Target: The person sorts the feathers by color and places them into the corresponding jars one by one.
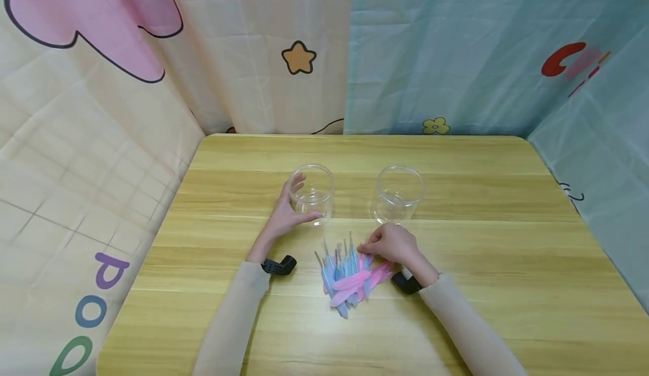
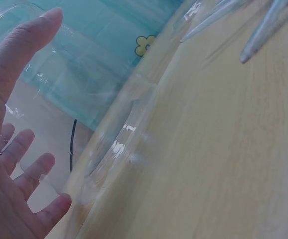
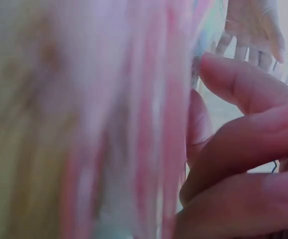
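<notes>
In the head view my left hand (image 1: 289, 211) holds the left clear round jar (image 1: 314, 195) from its near left side, thumb in front and fingers curved round behind. The left wrist view shows the thumb (image 2: 22, 47) across the jar's wall (image 2: 79, 69). Below the second jar, my right hand (image 1: 392, 243) pinches a pink feather (image 1: 361, 260) at the upper right of a pile of pink and blue feathers (image 1: 347, 280). Blurred pink feathers (image 3: 153, 124) fill much of the right wrist view, beside the curled fingers (image 3: 243, 149); the exact grip is partly hidden.
A second clear jar (image 1: 399, 195) stands upright to the right of the held one. Both are on a light wooden table (image 1: 481, 195). Printed curtains (image 1: 253, 54) hang behind and beside the table. A black wrist device (image 1: 279, 265) sits on the left wrist, another (image 1: 405, 281) on the right.
</notes>
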`<action>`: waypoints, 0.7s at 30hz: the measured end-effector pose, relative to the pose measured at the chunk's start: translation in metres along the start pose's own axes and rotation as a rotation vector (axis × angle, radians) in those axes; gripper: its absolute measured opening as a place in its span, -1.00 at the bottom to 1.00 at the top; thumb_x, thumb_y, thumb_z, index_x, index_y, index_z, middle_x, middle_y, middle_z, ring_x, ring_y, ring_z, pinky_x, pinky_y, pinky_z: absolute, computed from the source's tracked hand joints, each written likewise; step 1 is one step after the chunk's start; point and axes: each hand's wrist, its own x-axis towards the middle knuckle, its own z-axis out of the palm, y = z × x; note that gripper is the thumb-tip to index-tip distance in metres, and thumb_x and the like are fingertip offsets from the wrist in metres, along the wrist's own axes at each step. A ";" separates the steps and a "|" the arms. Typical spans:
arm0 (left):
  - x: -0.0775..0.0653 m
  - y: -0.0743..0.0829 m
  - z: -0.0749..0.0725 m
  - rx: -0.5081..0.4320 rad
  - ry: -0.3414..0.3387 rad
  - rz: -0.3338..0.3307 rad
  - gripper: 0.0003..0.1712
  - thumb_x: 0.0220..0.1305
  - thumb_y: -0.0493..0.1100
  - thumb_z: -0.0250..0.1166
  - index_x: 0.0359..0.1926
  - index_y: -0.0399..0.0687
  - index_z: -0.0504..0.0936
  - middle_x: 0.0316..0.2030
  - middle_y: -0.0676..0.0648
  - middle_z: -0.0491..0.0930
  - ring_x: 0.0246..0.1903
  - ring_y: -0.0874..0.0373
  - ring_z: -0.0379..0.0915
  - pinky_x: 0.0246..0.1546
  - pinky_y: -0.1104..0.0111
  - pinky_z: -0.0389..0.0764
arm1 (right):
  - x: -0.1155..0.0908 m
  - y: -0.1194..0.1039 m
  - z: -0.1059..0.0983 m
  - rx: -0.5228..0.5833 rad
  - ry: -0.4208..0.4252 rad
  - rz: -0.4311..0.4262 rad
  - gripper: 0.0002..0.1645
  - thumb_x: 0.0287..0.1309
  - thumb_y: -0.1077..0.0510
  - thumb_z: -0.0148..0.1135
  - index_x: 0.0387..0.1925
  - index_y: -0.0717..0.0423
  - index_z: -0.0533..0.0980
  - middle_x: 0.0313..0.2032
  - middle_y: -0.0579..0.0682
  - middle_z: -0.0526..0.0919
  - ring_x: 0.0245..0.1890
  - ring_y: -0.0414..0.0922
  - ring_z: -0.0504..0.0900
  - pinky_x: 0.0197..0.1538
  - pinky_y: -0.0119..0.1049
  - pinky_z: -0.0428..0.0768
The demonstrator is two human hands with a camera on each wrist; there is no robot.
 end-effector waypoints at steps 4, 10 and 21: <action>0.000 -0.001 0.000 0.003 0.003 0.007 0.26 -0.16 0.01 0.58 0.45 0.30 -0.08 0.38 0.06 0.10 0.34 0.01 0.00 0.24 -0.10 0.09 | 0.000 -0.001 0.002 0.029 0.014 0.009 -0.63 -0.12 -0.21 0.44 -0.74 -0.12 0.56 -0.77 -0.21 0.43 -0.69 -0.21 0.36 -0.61 -0.32 0.24; 0.000 -0.001 0.000 -0.003 0.001 0.007 0.27 -0.16 0.02 0.58 0.45 0.33 -0.08 0.38 0.07 0.10 0.34 0.02 0.00 0.24 -0.09 0.10 | -0.001 -0.002 0.005 0.091 -0.004 0.019 -0.67 -0.09 -0.13 0.44 -0.71 -0.07 0.57 -0.80 -0.15 0.44 -0.76 -0.22 0.37 -0.67 -0.36 0.22; -0.001 -0.002 0.000 -0.004 0.001 0.004 0.28 -0.18 0.10 0.57 0.45 0.37 -0.09 0.37 0.09 0.10 0.34 0.02 0.00 0.25 -0.06 0.09 | -0.002 -0.002 0.007 0.192 -0.062 0.049 -0.71 -0.05 -0.04 0.43 -0.68 0.00 0.58 -0.83 -0.12 0.43 -0.87 -0.27 0.24 -0.78 -0.46 0.17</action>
